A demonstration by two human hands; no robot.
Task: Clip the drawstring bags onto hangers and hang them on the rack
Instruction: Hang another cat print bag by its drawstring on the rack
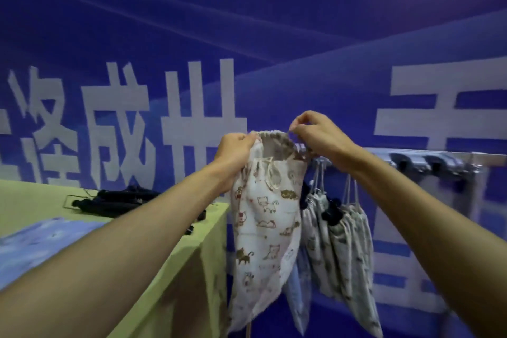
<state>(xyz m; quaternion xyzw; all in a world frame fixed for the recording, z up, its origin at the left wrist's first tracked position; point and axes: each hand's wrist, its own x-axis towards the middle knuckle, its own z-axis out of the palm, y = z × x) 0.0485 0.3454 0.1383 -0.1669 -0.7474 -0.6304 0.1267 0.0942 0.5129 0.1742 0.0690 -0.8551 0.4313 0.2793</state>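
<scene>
Far left: surface under a yellow-green cover. A pale blue patterned cloth lies flat on its near part. Further back on the same surface, a pile of black hangers; one thin wire loop sticks out to the left of the pile.

Centre-left: left hand raised, its fingers curled round the left edge of the mouth of a drawstring bag. Bag is white with a small cat print and its mouth is held open. The body hangs free in the air, just past the right edge of the surface. The tied cord dangles over the front, below the mouth.

Centre-right: right hand, fingers pinching the right edge of the same mouth. No hanger visible on this bag.

Right: metal rack running horizontally behind the right hand. Hung bags dangle from it by wire hooks with black clips, close together, just right of the held bag. Dark fittings on the rail further right are too blurred to identify.

Background: blue banner with large white characters.
</scene>
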